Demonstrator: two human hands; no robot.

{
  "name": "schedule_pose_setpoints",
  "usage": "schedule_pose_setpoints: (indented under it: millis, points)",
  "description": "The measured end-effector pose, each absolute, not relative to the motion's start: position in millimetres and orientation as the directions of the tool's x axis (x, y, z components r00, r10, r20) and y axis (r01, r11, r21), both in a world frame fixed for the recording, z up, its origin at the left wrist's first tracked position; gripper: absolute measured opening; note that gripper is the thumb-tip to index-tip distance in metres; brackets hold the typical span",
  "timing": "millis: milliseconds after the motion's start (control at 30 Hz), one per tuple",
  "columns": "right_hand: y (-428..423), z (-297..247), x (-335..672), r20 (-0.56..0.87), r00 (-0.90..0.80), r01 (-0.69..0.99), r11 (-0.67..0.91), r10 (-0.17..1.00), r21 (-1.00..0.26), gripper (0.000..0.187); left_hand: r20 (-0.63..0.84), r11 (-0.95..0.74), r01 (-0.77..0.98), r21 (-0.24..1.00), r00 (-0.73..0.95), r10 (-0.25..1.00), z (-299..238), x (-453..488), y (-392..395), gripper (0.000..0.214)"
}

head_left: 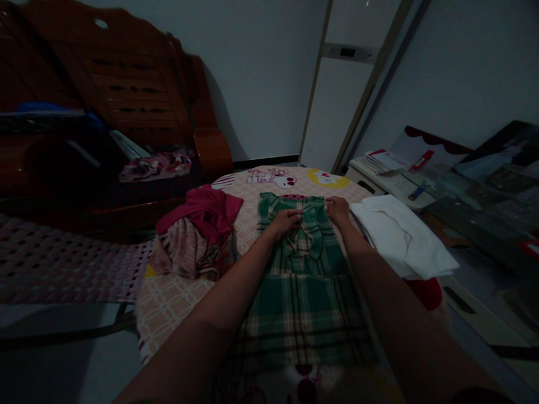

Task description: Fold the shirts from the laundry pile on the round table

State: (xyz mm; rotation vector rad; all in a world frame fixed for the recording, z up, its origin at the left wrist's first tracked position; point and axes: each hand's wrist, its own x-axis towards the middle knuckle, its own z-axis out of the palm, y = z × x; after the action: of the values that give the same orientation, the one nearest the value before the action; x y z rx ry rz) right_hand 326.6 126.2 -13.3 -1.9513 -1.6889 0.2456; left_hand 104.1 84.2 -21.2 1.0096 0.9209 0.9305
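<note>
Fabric bunches under my left hand (286, 220), whose fingers pinch a gathered fold near the collar of the green plaid cotton shirt (305, 303). My right hand (337, 209) grips the same shirt's top edge just beside it. The shirt lies flat between my forearms, running back toward me, on the round table (172, 306) with its pink cartoon-print cover. Left of my left hand sits a heap of magenta and patterned clothes (197, 235); right of my right hand, a folded white cloth (400, 238).

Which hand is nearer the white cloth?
Right. The right hand is at the far edge of the shirt, beside the white cloth; the left hand is farther, over its middle.
</note>
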Motion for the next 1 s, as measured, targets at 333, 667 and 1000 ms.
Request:
schedule_pose_setpoints:
  millis: [333, 667, 1000]
  points:
    - [147, -2, 309, 0.111, 0.039, 0.99, -0.024, 0.993, -0.139, 0.036, -0.245, 0.265, -0.044, 0.963, 0.257, 0.935, -17, 101, 84, 0.013]
    - [158, -1, 306, 0.168, 0.181, 0.944, -0.123, 0.969, -0.307, 0.044, -0.146, 0.137, 0.05, 0.989, 0.252, 0.957, -21, 100, 90, 0.031]
    - [103, 4, 283, 0.099, -0.188, 0.96, 0.204, 0.977, -0.191, 0.029, -0.204, 0.19, 0.079, 0.979, 0.261, 0.944, -24, 100, 91, 0.044]
